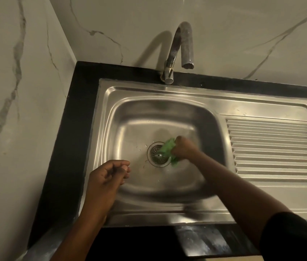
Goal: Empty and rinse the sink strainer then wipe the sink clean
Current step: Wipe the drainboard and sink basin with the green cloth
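With the right hand bunched round the green cloth beside the strainer mid-basin, left hand loosely curled and empty, I'd wipe outward up the sink walls.

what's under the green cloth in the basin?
The green cloth, gripped by the right hand, covers the right edge of the strainer and sink floor; anything beneath is hidden.

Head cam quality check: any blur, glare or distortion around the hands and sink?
Head view: dim, warm light; the right hand and green cloth are motion-blurred, the left hand sharper. Head view: the faucet throws a soft shadow on the marble wall; wide-angle bends the sink rim; mild sheen on steel, no blown glare.
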The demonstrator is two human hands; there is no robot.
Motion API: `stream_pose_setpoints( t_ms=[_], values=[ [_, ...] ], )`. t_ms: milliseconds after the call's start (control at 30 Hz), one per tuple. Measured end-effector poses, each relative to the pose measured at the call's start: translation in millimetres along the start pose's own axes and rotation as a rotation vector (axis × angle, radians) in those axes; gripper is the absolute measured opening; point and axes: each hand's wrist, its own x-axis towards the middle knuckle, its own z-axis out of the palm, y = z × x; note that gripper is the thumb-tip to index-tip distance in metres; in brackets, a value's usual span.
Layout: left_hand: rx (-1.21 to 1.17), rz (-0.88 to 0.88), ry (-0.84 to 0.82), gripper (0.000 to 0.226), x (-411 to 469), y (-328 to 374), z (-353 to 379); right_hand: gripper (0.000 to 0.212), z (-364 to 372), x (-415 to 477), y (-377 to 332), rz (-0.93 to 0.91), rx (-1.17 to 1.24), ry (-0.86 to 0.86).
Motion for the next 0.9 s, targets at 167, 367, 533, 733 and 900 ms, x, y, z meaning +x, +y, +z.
stream_pose_setpoints(
  t_ms=[167, 367, 533, 733, 900],
  values=[
    [0.015, -0.031, 0.029, 0.034, -5, -7, -9, 0.041, -27, 30, 3, -0.242, -0.481, 0.297],
    [0.051, -0.034, 0.030, 0.034, -10, -14, -16, 0.049, 8, 42, 4, -0.428, -0.663, 0.173],
    [0.052, -0.043, 0.016, 0.032, -10, -11, -8, 0.041, 32, 19, 31, -0.488, -0.711, 0.158],
    [0.042, -0.046, 0.024, 0.019, -8, -1, 1, 0.026, 63, -13, 53, -0.418, -0.690, 0.109],
    [0.033, -0.044, 0.021, 0.020, -7, 0, 8, 0.017, 105, -37, 17, -0.281, -0.383, -0.019]
  ],
)
